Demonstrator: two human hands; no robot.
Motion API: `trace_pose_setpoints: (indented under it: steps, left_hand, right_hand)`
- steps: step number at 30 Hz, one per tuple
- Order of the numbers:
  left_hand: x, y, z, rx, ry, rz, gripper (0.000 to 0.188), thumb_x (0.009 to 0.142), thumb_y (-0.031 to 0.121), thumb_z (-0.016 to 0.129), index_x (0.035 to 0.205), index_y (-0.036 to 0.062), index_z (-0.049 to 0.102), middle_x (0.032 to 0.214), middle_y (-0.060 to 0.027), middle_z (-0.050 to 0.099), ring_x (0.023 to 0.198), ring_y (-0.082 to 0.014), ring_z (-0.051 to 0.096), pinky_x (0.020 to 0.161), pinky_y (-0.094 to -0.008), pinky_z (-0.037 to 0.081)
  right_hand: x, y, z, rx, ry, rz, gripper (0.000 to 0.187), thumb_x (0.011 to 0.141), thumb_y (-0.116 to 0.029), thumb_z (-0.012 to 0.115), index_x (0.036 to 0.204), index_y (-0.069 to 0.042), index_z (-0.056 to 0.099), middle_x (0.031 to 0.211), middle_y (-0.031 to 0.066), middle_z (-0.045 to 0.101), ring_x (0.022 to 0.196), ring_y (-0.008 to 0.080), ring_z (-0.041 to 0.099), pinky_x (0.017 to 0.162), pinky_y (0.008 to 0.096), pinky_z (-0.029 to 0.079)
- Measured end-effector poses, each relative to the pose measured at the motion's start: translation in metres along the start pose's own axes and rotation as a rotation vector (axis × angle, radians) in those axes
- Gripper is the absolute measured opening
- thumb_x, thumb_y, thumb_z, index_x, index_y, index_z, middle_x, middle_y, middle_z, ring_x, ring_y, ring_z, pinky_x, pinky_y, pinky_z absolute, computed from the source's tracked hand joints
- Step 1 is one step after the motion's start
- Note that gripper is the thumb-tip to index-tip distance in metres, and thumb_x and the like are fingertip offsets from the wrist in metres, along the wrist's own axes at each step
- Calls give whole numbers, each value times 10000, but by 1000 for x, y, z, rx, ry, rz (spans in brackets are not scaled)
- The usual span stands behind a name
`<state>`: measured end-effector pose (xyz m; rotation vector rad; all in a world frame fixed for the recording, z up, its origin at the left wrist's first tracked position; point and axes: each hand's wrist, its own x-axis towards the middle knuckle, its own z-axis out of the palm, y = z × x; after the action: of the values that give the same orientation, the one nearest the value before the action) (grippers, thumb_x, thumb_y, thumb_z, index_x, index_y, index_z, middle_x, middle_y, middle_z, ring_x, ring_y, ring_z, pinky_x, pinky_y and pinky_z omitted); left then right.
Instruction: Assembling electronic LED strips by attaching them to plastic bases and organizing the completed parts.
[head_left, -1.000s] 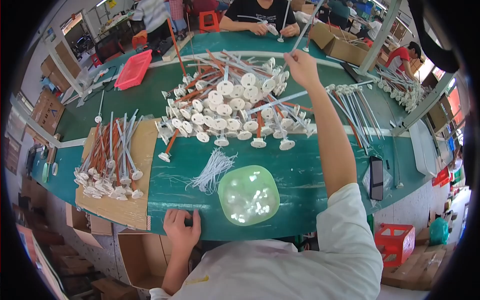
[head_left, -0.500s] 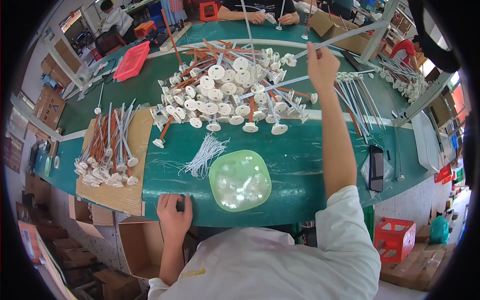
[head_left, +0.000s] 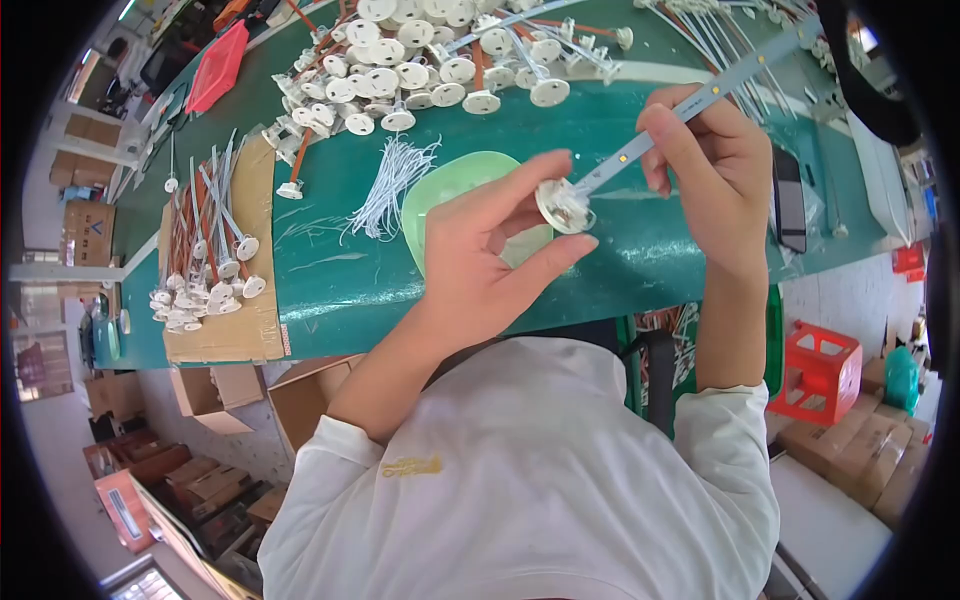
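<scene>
Our left hand (head_left: 480, 265) now pinches the white round cap (head_left: 563, 205) on the end of the grey strip (head_left: 690, 105), which our right hand (head_left: 715, 165) grips; a second ago that hand reached far across the green table (head_left: 330, 290) while the left rested at its near edge. Both hands hover above the near edge and the pale green bowl (head_left: 450, 185), free room around them.

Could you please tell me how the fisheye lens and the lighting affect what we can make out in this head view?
Head view: the green table edge bows strongly; a black ring masks the corners. Even, bright light, soft shadows, slight sheen on the tabletop. The left hand, right hand, white disc and strip at centre are sharp; cartons near the rim look squeezed and softer.
</scene>
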<state>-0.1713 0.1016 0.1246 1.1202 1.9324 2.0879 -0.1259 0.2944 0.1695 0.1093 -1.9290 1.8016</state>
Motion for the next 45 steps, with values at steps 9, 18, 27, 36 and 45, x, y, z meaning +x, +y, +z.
trace_pose_setpoints:
  steps: [9,18,27,36,45]
  left_hand:
    - [-20,-5,18,-324,-100,-84,498,827,-56,670,1289,-101,489,1189,-243,607,1049,-292,643,930,-400,527]
    - [-22,2,25,-585,-7,-255,448,852,-61,653,1280,-78,521,1105,-159,655,1013,-212,654,849,-306,550]
    - [-25,-3,21,-623,-107,-287,439,873,-17,646,1290,-69,517,1170,-199,634,1040,-210,637,901,-342,537]
    - [-36,-10,21,-872,-246,-397,535,988,262,507,1366,-95,379,1281,-260,532,1172,-320,569,955,-443,519]
    - [-35,-13,21,-1119,-262,-463,646,981,368,494,1360,-132,340,1251,-237,545,1157,-325,574,964,-451,513]
  right_hand:
    - [-34,4,9,205,170,-19,199,860,-34,667,1044,40,646,832,53,631,701,81,581,585,202,455]
    - [-82,40,25,364,99,-84,300,792,78,675,1089,32,667,1033,97,589,837,139,567,721,247,480]
    - [-89,40,24,476,153,-57,200,742,125,710,915,26,731,944,116,631,842,190,660,806,302,551]
    - [-99,32,22,-401,246,-502,215,669,31,752,871,-24,702,914,98,644,702,193,603,590,259,476]
    - [-101,26,20,-329,222,-456,220,686,38,731,893,-19,682,919,99,630,685,184,564,580,258,461]
